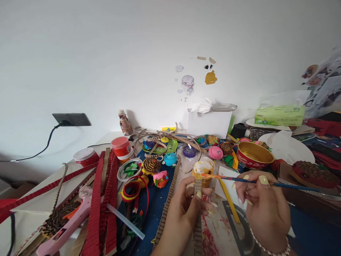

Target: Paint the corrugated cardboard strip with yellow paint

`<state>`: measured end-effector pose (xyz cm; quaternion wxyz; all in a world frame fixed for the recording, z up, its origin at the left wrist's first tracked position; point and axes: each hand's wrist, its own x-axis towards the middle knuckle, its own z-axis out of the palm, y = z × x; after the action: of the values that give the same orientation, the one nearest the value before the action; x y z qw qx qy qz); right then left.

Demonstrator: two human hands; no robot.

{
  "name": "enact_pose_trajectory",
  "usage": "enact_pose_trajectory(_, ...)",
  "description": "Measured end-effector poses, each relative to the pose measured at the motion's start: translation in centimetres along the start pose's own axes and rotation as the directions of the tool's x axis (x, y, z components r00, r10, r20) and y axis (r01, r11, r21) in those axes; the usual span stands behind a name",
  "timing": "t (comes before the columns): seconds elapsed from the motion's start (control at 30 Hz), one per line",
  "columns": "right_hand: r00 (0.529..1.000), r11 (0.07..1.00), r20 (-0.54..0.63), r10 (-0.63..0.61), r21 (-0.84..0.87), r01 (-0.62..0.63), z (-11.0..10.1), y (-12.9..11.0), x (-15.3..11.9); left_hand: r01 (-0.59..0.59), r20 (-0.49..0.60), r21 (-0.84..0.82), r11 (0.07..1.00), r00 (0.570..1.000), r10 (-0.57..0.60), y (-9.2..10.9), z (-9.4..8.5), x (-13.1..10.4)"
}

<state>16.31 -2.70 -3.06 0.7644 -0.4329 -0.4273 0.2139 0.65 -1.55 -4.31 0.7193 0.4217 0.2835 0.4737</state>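
Between the thumb and fingers of my left hand (185, 208) is a strip of brown corrugated cardboard (198, 231), running down toward the bottom edge. My right hand (266, 204) pinches a blue paintbrush (239, 180) held nearly level. Its orange-tinged bristle end lies at the top end of the strip; whether it touches is hard to tell. Just behind stands an open paint jar (204, 169) with yellow-orange smears on its side and a whitish rim. A yellow-painted strip (229, 201) lies on white paper between my hands.
Red corrugated strips (97, 209) and a pink glue gun (66, 224) lie at left. Paint tubs (121, 145), coiled paper pieces (169, 158) and a green plate (172, 145) fill the middle. A red-and-gold bowl (254, 154) and a tissue pack (279, 114) stand at right.
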Motion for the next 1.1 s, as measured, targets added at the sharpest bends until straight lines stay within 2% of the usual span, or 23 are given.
enact_pose_trajectory(0.13, 0.997, 1.0, 0.074, -0.007, -0.009, 0.008, -0.06, 0.18, -0.2, 0.001, -0.004, -0.019, 1.0, 1.0, -0.001, -0.02, 0.01, 0.0)
enact_pose_trajectory(0.3, 0.999, 1.0, -0.03, 0.02, -0.001, -0.02, 0.0, -0.15, 0.08, -0.013, 0.011, -0.005, 1.0, 1.0, 0.014, 0.1, -0.2, 0.01)
enact_pose_trajectory(0.37, 0.999, 1.0, -0.032, 0.006, 0.02, -0.005, 0.02, -0.29, 0.1, -0.011, 0.011, 0.001, 1.0, 1.0, 0.011, 0.05, -0.2, 0.01)
enact_pose_trajectory(0.53, 0.996, 1.0, 0.091, -0.017, -0.013, 0.018, -0.03, 0.01, -0.12, -0.001, 0.0, -0.018, 1.0, 1.0, 0.001, -0.13, -0.07, 0.08)
enact_pose_trajectory(0.73, 0.999, 0.999, -0.021, -0.026, -0.02, 0.026, 0.05, 0.04, 0.0, -0.016, 0.005, 0.002, 1.0, 1.0, 0.016, -0.05, -0.13, 0.18)
enact_pose_trajectory(0.97, 0.997, 0.999, 0.074, -0.024, -0.039, 0.027, -0.28, 0.12, -0.28, -0.013, -0.003, -0.008, 1.0, 1.0, 0.012, -0.05, -0.05, 0.1)
enact_pose_trajectory(1.1, 1.0, 0.999, -0.012, -0.007, -0.052, 0.006, -0.22, 0.09, -0.14, -0.016, 0.003, -0.002, 1.0, 1.0, 0.016, 0.06, -0.12, 0.06)
